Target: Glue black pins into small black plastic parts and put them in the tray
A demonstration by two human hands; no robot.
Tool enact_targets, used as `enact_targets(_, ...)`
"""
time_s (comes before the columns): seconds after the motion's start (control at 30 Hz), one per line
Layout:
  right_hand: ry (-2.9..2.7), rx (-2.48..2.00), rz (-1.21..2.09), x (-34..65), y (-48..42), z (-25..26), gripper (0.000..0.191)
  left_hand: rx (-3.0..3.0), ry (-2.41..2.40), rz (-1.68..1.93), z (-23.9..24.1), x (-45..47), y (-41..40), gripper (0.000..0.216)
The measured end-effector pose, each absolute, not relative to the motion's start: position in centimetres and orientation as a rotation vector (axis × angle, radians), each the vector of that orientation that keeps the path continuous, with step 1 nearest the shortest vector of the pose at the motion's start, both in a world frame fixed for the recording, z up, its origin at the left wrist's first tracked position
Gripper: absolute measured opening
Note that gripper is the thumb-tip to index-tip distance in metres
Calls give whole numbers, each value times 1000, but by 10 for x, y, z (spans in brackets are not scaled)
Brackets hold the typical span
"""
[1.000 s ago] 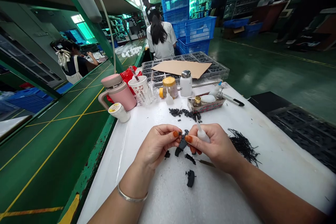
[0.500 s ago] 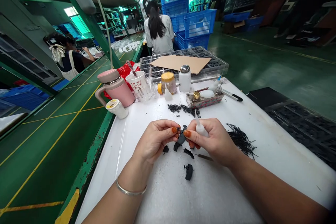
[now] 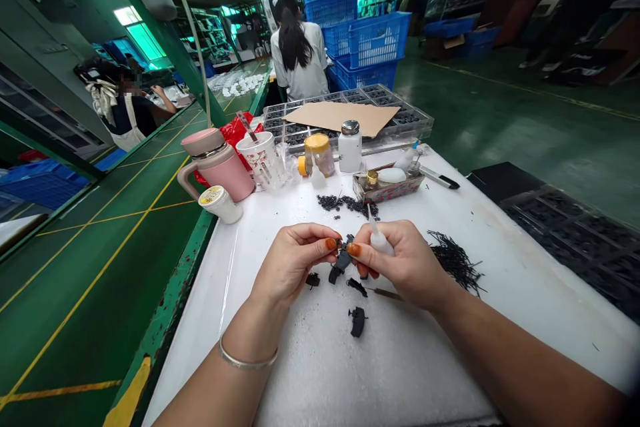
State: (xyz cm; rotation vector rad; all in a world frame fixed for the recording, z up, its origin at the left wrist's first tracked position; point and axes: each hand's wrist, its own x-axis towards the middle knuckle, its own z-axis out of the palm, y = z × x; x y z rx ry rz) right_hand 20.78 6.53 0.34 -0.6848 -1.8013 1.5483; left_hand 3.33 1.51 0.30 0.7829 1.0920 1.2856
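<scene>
My left hand (image 3: 287,263) is closed, thumb and forefinger pinching a small black part (image 3: 339,242) whose shape is mostly hidden. Wrapped in the fingers of my right hand (image 3: 413,267) is a white squeeze bottle (image 3: 381,243), its thin nozzle pointing up. The fingertips of both hands are close together. Just below them is a dark grey plastic piece (image 3: 342,261); whether a finger touches it I cannot tell. More black pieces lie on the white table nearby, including a curved piece (image 3: 357,322) toward me. A thin tool (image 3: 387,294) lies partly under my right hand.
Small black rings (image 3: 350,204) are scattered beyond my hands, and thin black sticks (image 3: 456,263) are heaped at right. Farther back stand a pink mug (image 3: 225,170), a white pump bottle (image 3: 351,150) and a small box (image 3: 389,188) of bottles. People sit beyond, near blue crates (image 3: 379,40).
The view has shifted slightly, so everything appears a little up and left. Both hands keep nearly the same pose and the same hold.
</scene>
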Motion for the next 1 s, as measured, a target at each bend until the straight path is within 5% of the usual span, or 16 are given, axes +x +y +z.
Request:
enact_targets(0.47,-1486,-554,1937,203,70,-5,28,715,979,1297,-2,34,18,18)
enact_targets(1.0,-1812,-397,2002,210,69,4,31,694,663,869,-15,18,21,26)
